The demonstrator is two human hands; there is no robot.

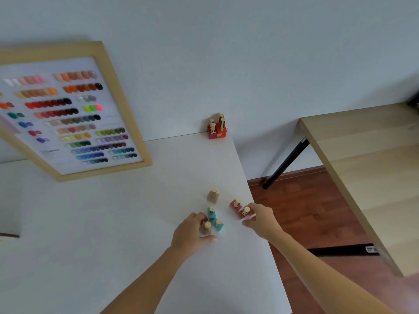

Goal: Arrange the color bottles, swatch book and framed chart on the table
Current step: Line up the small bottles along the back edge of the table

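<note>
On the white table (pixel 136 223) stand small gold-capped colour bottles. My left hand (pixel 192 233) grips a beige bottle (pixel 206 228); two teal bottles (pixel 215 219) stand just right of it. Closed around a red bottle (pixel 244 212) is my right hand (pixel 260 219), with a second red bottle (pixel 235 204) touching it. Another beige bottle (pixel 212 196) stands alone behind them. A cluster of red bottles (pixel 217 129) sits at the table's far right corner. The wood-framed colour chart (pixel 68 114) leans against the wall at the left. A white edge at the far left (pixel 9 235) may be the swatch book.
The table's right edge runs close beside my right hand, with brown wood floor (pixel 306 211) below. A second, light wood table (pixel 367 166) with a black leg (pixel 285 164) stands to the right. A pale wall (pixel 226 53) backs both tables.
</note>
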